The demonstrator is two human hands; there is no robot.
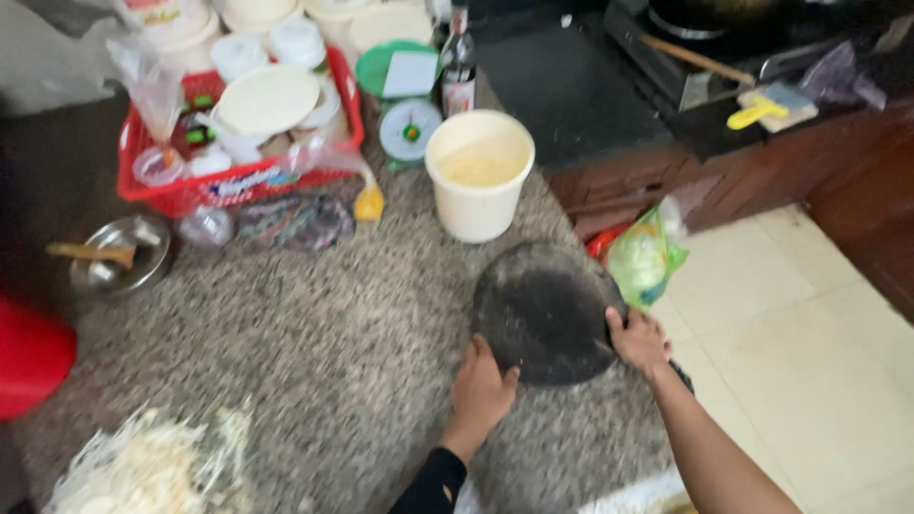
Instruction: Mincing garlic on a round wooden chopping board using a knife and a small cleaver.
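Dark grey and matt, a round flat pan or griddle plate (pixel 545 309) lies on the speckled granite counter (pixel 314 343), close to the counter's right-hand edge and just in front of a cream plastic bucket (pixel 479 171). Both hands are on it. The left hand (pixel 481 390) is pressed to the near rim, fingers curled around the edge, apparently gripping it. The right hand (pixel 638 340) clasps the right rim, fingers wrapped over it and thumb on top. A hold on opposite sides like this suits a wide, heavy disc that one hand could not steady; whether the pan is lifted or resting flat cannot be told through the blur.

Beside the pan, over the counter's edge, hangs a green-and-clear plastic bag (pixel 645 257). The bucket holds something pale yellow and stands open, within easy reach. Behind it are a green kitchen scale (pixel 407 119) and a dark bottle (pixel 458 62). Further left, a red basket (pixel 171 186) keeps white lidded tubs together. A small steel bowl (pixel 119 255) with a wooden handle in it sits near the counter's left end, and pale shredded food (pixel 152 466) lies heaped at the near left corner.
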